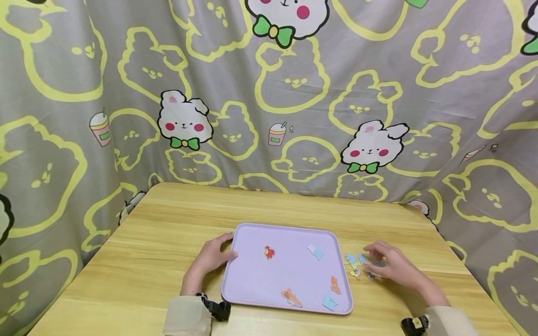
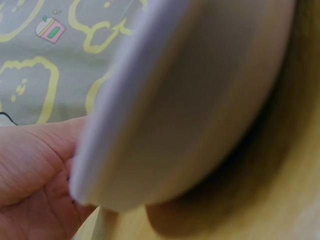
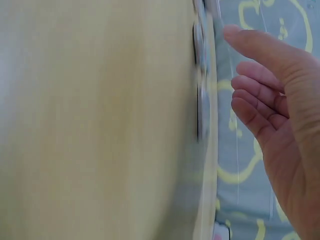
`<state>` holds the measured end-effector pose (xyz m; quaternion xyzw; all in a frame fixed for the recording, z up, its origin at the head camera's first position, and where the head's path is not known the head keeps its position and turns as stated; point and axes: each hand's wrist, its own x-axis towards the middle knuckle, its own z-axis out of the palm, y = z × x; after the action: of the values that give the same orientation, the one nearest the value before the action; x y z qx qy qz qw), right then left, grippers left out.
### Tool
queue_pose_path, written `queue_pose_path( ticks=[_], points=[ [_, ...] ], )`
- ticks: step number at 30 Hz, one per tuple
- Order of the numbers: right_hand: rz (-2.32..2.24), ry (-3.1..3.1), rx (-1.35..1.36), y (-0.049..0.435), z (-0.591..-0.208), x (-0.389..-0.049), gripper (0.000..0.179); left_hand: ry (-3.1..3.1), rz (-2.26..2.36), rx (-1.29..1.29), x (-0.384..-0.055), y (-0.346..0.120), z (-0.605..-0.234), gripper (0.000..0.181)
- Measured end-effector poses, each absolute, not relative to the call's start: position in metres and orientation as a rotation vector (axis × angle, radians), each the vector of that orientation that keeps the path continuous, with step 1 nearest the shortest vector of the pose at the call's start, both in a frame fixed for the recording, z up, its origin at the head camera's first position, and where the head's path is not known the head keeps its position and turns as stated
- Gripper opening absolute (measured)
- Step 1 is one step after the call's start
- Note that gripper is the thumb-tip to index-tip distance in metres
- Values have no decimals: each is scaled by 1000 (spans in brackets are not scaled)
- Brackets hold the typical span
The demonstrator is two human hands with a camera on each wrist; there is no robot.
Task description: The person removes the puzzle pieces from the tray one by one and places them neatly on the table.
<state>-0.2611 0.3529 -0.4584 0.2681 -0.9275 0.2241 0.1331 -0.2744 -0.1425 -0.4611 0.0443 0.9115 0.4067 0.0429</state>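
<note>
A shallow lilac tray [image 1: 256,280] lies on the table, and my left hand [image 1: 212,255] holds its left rim with the thumb on top. The left wrist view shows the tray's side [image 2: 165,115] close up, with the left hand [image 2: 40,175] against its edge. Right of the tray, my right hand [image 1: 392,266] hovers at several small flat picture pieces [image 1: 350,259], its thumb and fingers apart. Nothing shows between the fingers of the right hand [image 3: 280,105] in the right wrist view; the thin pieces [image 3: 203,110] lie on the table beyond them.
Inside the tray are a red piece [image 1: 269,252], a pale blue piece [image 1: 316,252] and, nearer me, an orange piece [image 1: 291,297], a smaller orange one [image 1: 335,285] and another blue one [image 1: 329,302]. A patterned grey curtain [image 1: 235,84] hangs around the wooden table [image 1: 138,261].
</note>
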Motion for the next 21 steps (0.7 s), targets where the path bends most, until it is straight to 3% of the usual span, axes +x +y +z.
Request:
queue_pose_path(
  ticks=[21],
  points=[
    [567,-2803,982,270,-458,-300,39,2789,1265,152,-273,-142,-461,56]
  ],
)
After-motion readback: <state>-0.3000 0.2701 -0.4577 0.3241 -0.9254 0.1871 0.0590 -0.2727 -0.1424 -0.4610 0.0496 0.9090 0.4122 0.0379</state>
